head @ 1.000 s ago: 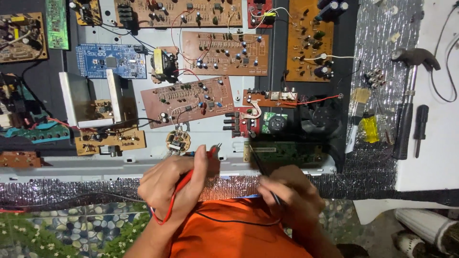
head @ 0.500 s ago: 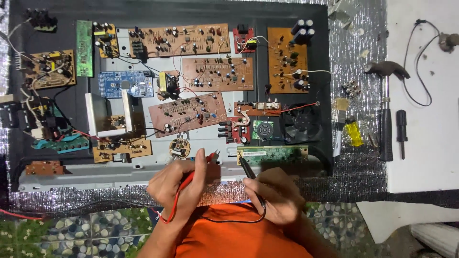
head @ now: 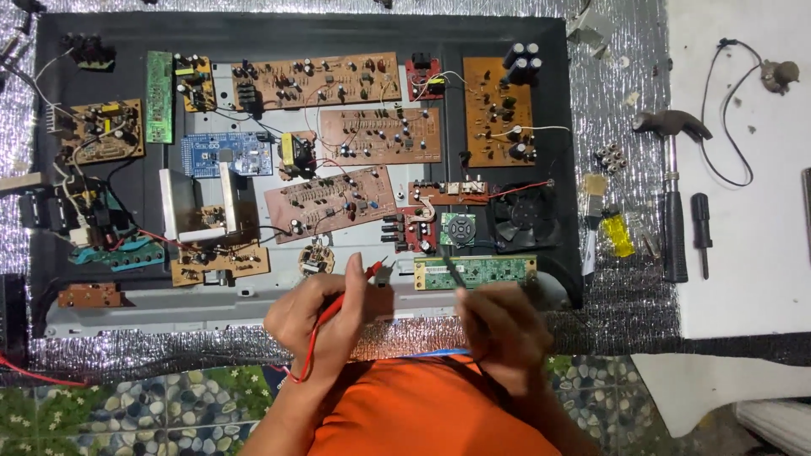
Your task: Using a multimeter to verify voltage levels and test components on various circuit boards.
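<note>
probes out: left hand (head: 317, 317) fingers clamped on red probe (head: 359, 283), right hand (head: 505, 325) pinching black probe (head: 449, 268), tip on green board (head: 476, 272) at tray's near edge. slip risk: tip could bridge neighbouring pins.

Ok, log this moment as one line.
left hand: holds red probe | right hand: holds black probe, tip on green board | hammer: untouched on white table
</note>
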